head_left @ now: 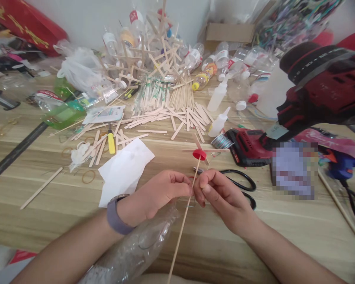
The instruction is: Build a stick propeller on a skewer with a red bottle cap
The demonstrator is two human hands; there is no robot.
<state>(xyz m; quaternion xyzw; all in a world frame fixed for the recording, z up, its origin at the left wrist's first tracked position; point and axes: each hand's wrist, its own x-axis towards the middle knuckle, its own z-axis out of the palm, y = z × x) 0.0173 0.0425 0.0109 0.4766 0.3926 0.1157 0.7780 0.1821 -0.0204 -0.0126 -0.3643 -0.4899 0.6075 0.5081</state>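
So I'm watching someone fiddle with a long thin stick (180,236) that has a red cap (197,154) near its far end, with flat wooden pieces (220,150) spread around it like propeller blades. The whole thing is held up over the bench (62,213). Left hand (161,189), a bit nearer the body than the cap, has the stick pinched in its fingertips. Right hand (226,203), also on the near side of the cap, has its fingers bunched right beside the stick; honestly can't tell if it's gripping anything. Black-handled scissors (251,180) are to the right of the cap, partly behind that hand. White paper (126,169) is left of the cap, and a yellow-handled screwdriver (111,142) is further left. Beyond the cap there's a messy heap of flat sticks (189,119), and the big red power tool (328,83) is way off to its right.
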